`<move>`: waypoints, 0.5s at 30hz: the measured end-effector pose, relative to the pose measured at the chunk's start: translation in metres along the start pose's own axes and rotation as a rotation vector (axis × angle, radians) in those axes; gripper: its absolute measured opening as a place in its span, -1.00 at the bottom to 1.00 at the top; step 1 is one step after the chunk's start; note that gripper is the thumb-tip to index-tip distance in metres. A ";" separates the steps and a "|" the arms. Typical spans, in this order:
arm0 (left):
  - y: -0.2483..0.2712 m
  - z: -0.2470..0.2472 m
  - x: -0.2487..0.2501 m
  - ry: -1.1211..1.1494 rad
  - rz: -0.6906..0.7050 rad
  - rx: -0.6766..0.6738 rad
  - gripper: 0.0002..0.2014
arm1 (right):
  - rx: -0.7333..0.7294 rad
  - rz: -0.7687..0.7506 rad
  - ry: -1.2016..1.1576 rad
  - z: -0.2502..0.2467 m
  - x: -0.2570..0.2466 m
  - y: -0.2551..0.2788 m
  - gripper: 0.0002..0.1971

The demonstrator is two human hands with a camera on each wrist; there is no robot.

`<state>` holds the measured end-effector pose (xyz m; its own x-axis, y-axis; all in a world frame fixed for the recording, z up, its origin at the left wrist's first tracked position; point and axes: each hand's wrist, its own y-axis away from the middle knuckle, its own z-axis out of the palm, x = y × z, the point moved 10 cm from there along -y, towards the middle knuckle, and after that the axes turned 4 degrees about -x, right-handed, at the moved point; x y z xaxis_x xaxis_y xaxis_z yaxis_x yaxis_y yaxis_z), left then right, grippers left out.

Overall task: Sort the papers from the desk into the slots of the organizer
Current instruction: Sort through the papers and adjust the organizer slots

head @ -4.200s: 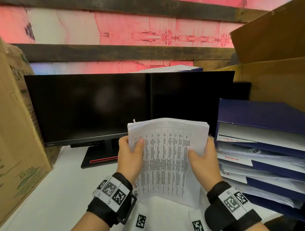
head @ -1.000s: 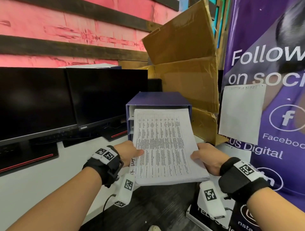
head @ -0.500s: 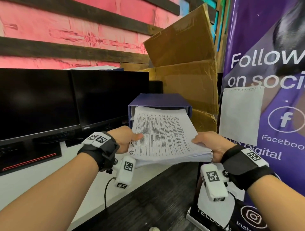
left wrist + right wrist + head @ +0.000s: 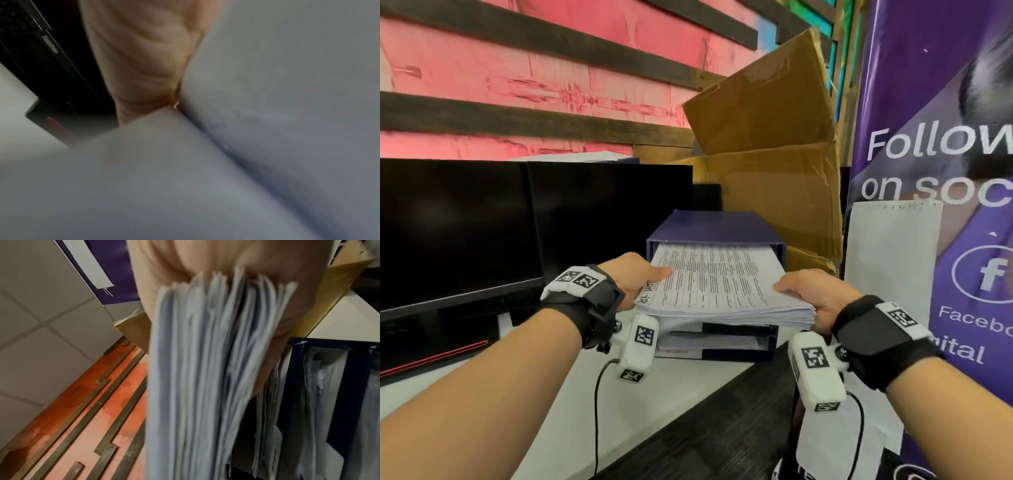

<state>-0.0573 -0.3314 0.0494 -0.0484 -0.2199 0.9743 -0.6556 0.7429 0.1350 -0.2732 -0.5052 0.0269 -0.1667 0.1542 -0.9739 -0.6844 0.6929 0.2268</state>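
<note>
A thick stack of printed papers (image 4: 717,284) lies flat, its far end inside the top slot of the dark blue organizer (image 4: 709,224) on the white desk. My left hand (image 4: 635,277) grips the stack's left edge, thumb on top. My right hand (image 4: 815,298) grips the near right corner, thumb on top, fingers underneath. In the right wrist view the sheet edges of the papers (image 4: 205,369) fan out below my right hand (image 4: 185,261), beside the organizer (image 4: 341,386) with its filled lower slots. The left wrist view shows blurred papers (image 4: 246,146) against my left hand (image 4: 144,56).
Two black monitors (image 4: 517,222) stand on the white desk (image 4: 619,411) left of the organizer. An open cardboard box (image 4: 774,154) rises behind it. A purple banner (image 4: 928,171) with a taped white sheet (image 4: 893,260) stands at the right. Dark floor lies below the desk edge.
I turned from the monitors to the organizer with the stack in both hands. Over the last second the stack went from tilted up to level, and its far end slid into the top slot.
</note>
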 end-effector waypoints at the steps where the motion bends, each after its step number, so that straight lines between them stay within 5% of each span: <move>1: -0.006 -0.006 -0.002 0.007 -0.001 0.038 -0.75 | 0.008 0.005 0.008 0.001 -0.003 -0.003 -0.74; 5: -0.061 -0.032 -0.034 0.008 0.005 0.104 -0.63 | 0.035 0.044 0.065 0.000 0.003 -0.030 -0.60; 7: -0.044 -0.020 -0.037 0.045 -0.061 0.074 -0.60 | 0.042 0.066 0.041 0.001 0.006 -0.044 -0.59; 10: -0.037 -0.011 -0.041 0.068 -0.123 0.019 -0.82 | 0.036 0.067 0.046 0.009 -0.001 -0.053 -0.71; 15: -0.050 -0.016 -0.029 0.125 -0.095 0.065 -0.87 | 0.074 0.033 0.029 0.005 -0.011 -0.075 -0.78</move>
<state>-0.0113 -0.3525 0.0174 0.1074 -0.2038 0.9731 -0.7001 0.6795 0.2196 -0.2170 -0.5555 0.0210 -0.2099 0.1583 -0.9648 -0.6243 0.7378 0.2569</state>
